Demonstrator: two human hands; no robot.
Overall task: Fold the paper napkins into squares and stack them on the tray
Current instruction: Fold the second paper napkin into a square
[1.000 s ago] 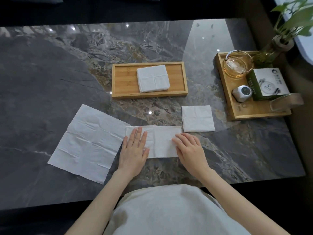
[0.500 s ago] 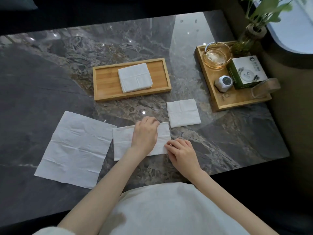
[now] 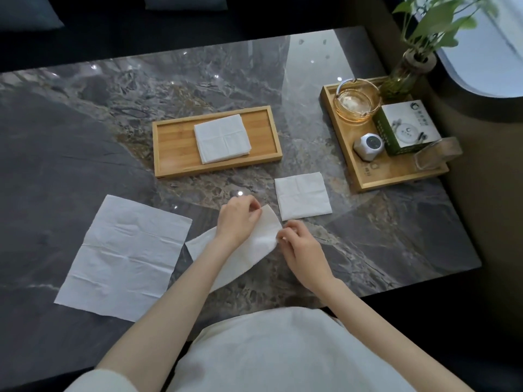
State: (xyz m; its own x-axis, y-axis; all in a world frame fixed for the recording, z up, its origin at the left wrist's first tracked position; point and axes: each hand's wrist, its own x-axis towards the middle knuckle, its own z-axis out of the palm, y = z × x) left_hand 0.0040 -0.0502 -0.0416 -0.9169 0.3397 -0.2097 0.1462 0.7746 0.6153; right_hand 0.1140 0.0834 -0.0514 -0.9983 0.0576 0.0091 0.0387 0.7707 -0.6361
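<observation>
A half-folded white napkin strip [image 3: 261,244] lies in front of me, its right end lifted off the marble. My left hand [image 3: 236,219] pinches the far corner of that end; my right hand [image 3: 300,244] pinches the near corner. A folded napkin square [image 3: 302,195] rests on the table just beyond my right hand. A stack of folded squares [image 3: 222,138] sits on the bamboo tray [image 3: 172,148] further back. An unfolded napkin [image 3: 124,253] lies flat at the left.
A second wooden tray [image 3: 365,176] at the right holds a glass ashtray [image 3: 356,104], a small white cube [image 3: 368,147], a green-and-white box [image 3: 407,127] and a clear holder [image 3: 437,154]. A plant vase [image 3: 404,76] stands behind it. The table's near edge is close to my body.
Both hands left pressing the strip flat. My left hand crossed to the strip's right end, both pinched its corners, and that end rose off the table.
</observation>
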